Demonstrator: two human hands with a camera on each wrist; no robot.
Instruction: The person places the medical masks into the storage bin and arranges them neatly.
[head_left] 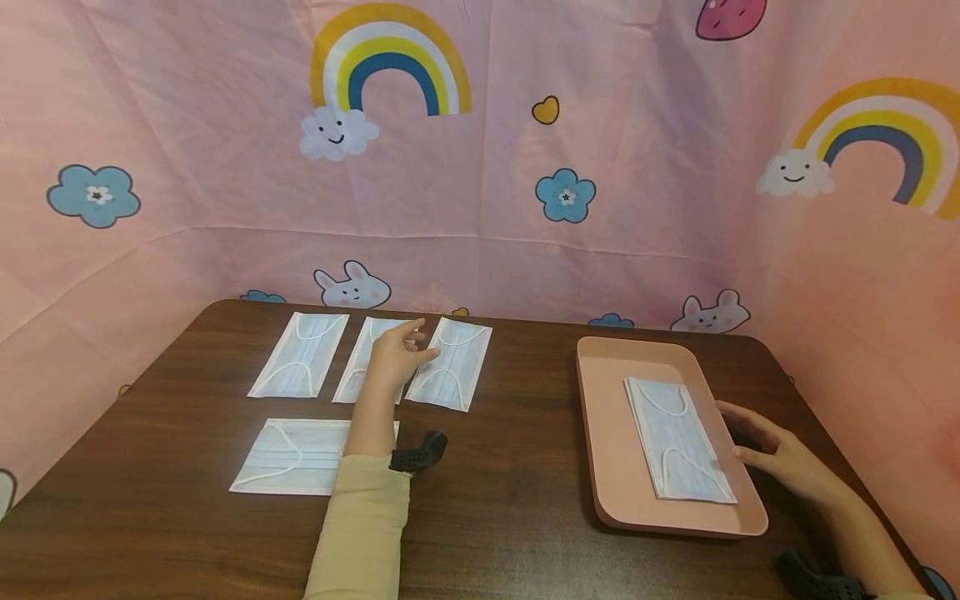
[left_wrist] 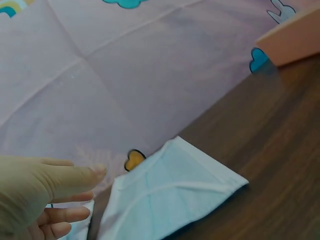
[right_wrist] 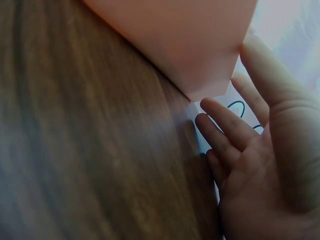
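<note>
My left hand (head_left: 397, 354) is over the middle face mask (head_left: 367, 350) of the back row, with its fingers loosely bent and nothing between them. Beside it to the right lies another face mask (head_left: 453, 367), which shows close to the fingers in the left wrist view. My right hand (head_left: 783, 458) is at the right side of a pink tray (head_left: 611, 467). Its thumb appears to touch the rim in the right wrist view, and the other fingers (right_wrist: 227, 125) extend loosely along the tray's outer side. Inside the tray lies a small stack of face masks (head_left: 682, 442).
At the left end of the back row is a face mask (head_left: 300, 354). Nearer the front another mask (head_left: 292, 458) lies sideways, partly covered by my left forearm. The dark wooden table (head_left: 510, 500) is bordered by a pink patterned cloth (head_left: 480, 158) at the back and sides.
</note>
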